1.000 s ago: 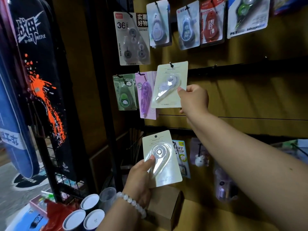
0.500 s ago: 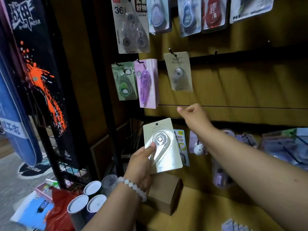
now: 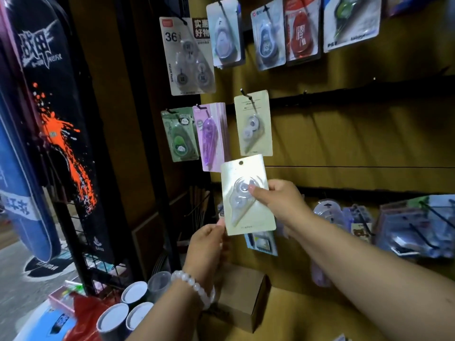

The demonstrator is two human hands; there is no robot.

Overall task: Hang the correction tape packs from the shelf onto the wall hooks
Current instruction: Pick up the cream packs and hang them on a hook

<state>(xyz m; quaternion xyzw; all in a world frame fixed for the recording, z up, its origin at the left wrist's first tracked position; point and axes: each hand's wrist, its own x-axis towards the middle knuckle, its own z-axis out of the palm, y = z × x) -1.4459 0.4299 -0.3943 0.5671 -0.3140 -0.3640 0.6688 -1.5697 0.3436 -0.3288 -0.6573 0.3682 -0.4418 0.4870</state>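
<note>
Head view: right hand (image 3: pixel 278 200) pinches the pack (image 3: pixel 247 195) mid-card, left hand (image 3: pixel 206 244) holding its lower left corner; long axis upright, hang hole topmost, directly below the hook (image 3: pixel 243 92).

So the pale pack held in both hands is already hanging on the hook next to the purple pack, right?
Not quite. The head view shows the held pale pack below the hook, gripped by the left hand and right hand. Another pale pack already hangs there beside the purple pack.

glossy plastic pack (image 3: pixel 247 195) (card backing)
</note>
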